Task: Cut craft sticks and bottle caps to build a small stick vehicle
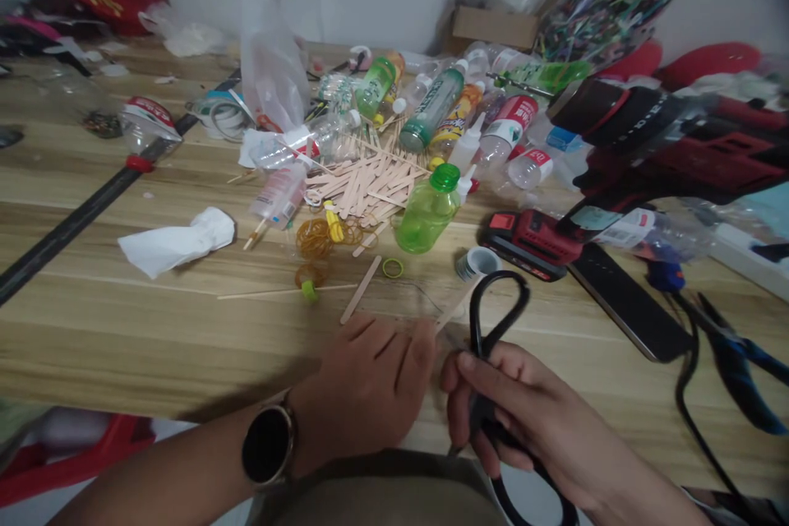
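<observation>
My left hand (373, 374), with a watch (268, 444) on its wrist, is closed at the table's front edge. A pale craft stick (457, 302) sticks out past its thumb side; the gripping fingertips are hidden. Close by on the right, my right hand (518, 403) is wrapped round black-handled scissors (500, 314), holding them near the pivot rather than by the loops. Their blades are mostly covered by my fingers. Another craft stick (361, 289) lies just beyond my left knuckles, beside a small green ring (393, 267).
A pile of craft sticks (370, 185) spreads mid-table, with a green bottle (428, 209), rubber bands (313, 238) and several plastic bottles around it. A red cordless drill (536, 242), a phone (629, 300) and pliers (736, 370) are on the right. A crumpled tissue (178, 241) lies left.
</observation>
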### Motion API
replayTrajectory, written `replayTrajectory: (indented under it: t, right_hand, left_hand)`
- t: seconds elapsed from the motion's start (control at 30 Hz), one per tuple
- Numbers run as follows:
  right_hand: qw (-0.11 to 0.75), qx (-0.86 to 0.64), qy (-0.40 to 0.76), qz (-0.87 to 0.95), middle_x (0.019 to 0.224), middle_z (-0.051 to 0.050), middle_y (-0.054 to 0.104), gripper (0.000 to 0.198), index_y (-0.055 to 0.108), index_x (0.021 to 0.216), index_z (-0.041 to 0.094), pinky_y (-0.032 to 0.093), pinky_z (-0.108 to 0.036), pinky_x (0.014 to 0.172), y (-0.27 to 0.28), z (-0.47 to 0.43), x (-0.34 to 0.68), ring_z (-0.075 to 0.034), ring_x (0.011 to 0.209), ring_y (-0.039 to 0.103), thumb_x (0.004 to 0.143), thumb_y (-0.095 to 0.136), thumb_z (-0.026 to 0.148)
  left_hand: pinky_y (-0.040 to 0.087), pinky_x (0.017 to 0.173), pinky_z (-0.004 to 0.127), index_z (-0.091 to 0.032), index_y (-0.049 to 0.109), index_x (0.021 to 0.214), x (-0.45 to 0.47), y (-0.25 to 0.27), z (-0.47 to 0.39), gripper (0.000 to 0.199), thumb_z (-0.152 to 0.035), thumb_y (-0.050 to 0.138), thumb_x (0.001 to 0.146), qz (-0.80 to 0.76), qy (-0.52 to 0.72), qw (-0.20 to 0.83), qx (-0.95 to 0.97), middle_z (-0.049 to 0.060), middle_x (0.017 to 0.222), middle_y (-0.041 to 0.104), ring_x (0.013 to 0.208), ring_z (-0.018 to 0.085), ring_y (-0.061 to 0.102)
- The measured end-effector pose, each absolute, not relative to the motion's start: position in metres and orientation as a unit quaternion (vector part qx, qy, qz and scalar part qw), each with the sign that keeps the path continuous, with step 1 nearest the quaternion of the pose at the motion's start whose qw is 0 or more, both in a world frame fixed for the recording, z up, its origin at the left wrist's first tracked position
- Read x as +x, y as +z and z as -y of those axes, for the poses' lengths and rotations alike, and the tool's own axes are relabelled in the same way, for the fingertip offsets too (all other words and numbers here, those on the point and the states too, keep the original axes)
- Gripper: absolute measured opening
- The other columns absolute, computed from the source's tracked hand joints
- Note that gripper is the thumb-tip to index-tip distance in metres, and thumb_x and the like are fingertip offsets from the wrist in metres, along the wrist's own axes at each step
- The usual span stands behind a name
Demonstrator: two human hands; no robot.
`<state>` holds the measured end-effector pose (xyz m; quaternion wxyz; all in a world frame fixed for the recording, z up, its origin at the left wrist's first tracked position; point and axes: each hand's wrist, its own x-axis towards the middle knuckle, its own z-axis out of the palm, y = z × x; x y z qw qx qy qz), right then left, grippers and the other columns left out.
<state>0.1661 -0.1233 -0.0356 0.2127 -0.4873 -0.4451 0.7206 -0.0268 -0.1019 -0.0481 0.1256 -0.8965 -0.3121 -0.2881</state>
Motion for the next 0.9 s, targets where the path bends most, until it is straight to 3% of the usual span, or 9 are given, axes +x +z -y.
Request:
replayTrajectory:
  t: [0.1, 0.23, 0.3, 0.37, 0.47, 0.6, 0.67, 0.8, 0.9]
  right_hand:
    - [0.257, -0.513, 0.619, 0.536, 0.055, -0.004, 0.064, 0.047, 0.064, 0.08, 0.017, 0.027, -0.018, 0.032, -0.046, 0.124, 0.169, -0.013, 0.039, 0.054, 0.098, 0.047, 0.057]
    - [0.254, -0.463, 0.05, 0.848, 0.086, -0.013, 0.075, 0.035, 0.072, 0.105, 0.012, 0.055, -0.03, 0.055, -0.056, 0.119, 0.184, -0.023, 0.074, 0.07, 0.103, 0.039, 0.022]
    - [0.222, -0.431, -0.058, 0.873, 0.091, -0.014, 0.075, 0.038, 0.069, 0.114, 0.008, 0.056, -0.033, 0.058, -0.053, 0.115, 0.188, -0.025, 0.078, 0.071, 0.103, 0.034, 0.014]
    - [0.256, -0.46, 0.052, 0.849, 0.081, -0.012, 0.074, 0.039, 0.073, 0.098, 0.011, 0.052, -0.028, 0.052, -0.048, 0.112, 0.185, -0.022, 0.068, 0.069, 0.104, 0.035, 0.02]
    - [0.253, -0.51, 0.491, 0.659, 0.059, -0.007, 0.065, 0.051, 0.068, 0.071, 0.015, 0.033, -0.019, 0.037, -0.041, 0.113, 0.175, -0.012, 0.044, 0.056, 0.102, 0.044, 0.047]
    - [0.212, -0.486, 0.767, 0.361, 0.057, -0.003, 0.064, 0.05, 0.061, 0.085, 0.017, 0.016, -0.016, 0.032, -0.041, 0.119, 0.168, -0.01, 0.035, 0.048, 0.088, 0.058, 0.067]
    - [0.227, -0.518, 0.661, 0.494, 0.06, -0.004, 0.066, 0.046, 0.064, 0.084, 0.017, 0.024, -0.017, 0.032, -0.046, 0.121, 0.172, -0.012, 0.038, 0.053, 0.096, 0.05, 0.059]
    - [0.254, -0.497, 0.132, 0.819, 0.086, -0.012, 0.075, 0.038, 0.074, 0.103, 0.016, 0.054, -0.03, 0.053, -0.057, 0.117, 0.189, -0.024, 0.073, 0.07, 0.104, 0.04, 0.033]
    - [0.252, -0.485, 0.11, 0.83, 0.09, -0.013, 0.075, 0.034, 0.073, 0.109, 0.014, 0.056, -0.033, 0.06, -0.056, 0.112, 0.194, -0.026, 0.08, 0.07, 0.102, 0.043, 0.03]
  left_hand:
    - [0.047, 0.055, 0.033, -0.005, 0.055, 0.11, -0.025, -0.048, 0.102, 0.022, -0.011, 0.036, 0.101, 0.33, -0.291, 0.091, -0.893, 0.003, 0.069, 0.065, 0.06, 0.019, 0.06]
    - [0.05, 0.057, 0.032, -0.012, 0.057, 0.096, -0.019, -0.048, 0.107, 0.019, -0.006, 0.04, 0.097, 0.381, -0.273, -0.002, -0.883, 0.004, 0.07, 0.065, 0.062, 0.019, 0.061]
    - [0.051, 0.058, 0.032, -0.014, 0.057, 0.09, -0.017, -0.048, 0.109, 0.019, -0.002, 0.042, 0.093, 0.393, -0.261, -0.007, -0.881, 0.003, 0.069, 0.065, 0.062, 0.019, 0.061]
    - [0.049, 0.055, 0.033, -0.012, 0.058, 0.094, -0.017, -0.048, 0.108, 0.018, -0.002, 0.042, 0.093, 0.38, -0.264, 0.034, -0.886, 0.003, 0.068, 0.065, 0.06, 0.019, 0.06]
    - [0.047, 0.055, 0.034, -0.006, 0.057, 0.106, -0.022, -0.05, 0.103, 0.019, -0.009, 0.04, 0.098, 0.336, -0.273, 0.112, -0.894, 0.005, 0.07, 0.066, 0.059, 0.019, 0.06]
    - [0.045, 0.055, 0.034, -0.001, 0.055, 0.111, -0.028, -0.052, 0.097, 0.021, -0.011, 0.04, 0.1, 0.294, -0.27, 0.147, -0.905, 0.006, 0.071, 0.066, 0.059, 0.018, 0.06]
    - [0.045, 0.054, 0.034, -0.004, 0.055, 0.11, -0.028, -0.051, 0.097, 0.02, -0.01, 0.039, 0.099, 0.307, -0.271, 0.112, -0.906, 0.004, 0.068, 0.064, 0.058, 0.019, 0.06]
    - [0.05, 0.056, 0.035, -0.01, 0.056, 0.102, -0.019, -0.047, 0.104, 0.016, -0.005, 0.044, 0.094, 0.38, -0.251, 0.008, -0.89, 0.003, 0.068, 0.065, 0.061, 0.021, 0.063]
    - [0.05, 0.057, 0.036, -0.012, 0.057, 0.098, -0.015, -0.047, 0.106, 0.018, -0.003, 0.044, 0.091, 0.392, -0.23, 0.013, -0.891, 0.005, 0.07, 0.067, 0.062, 0.022, 0.064]
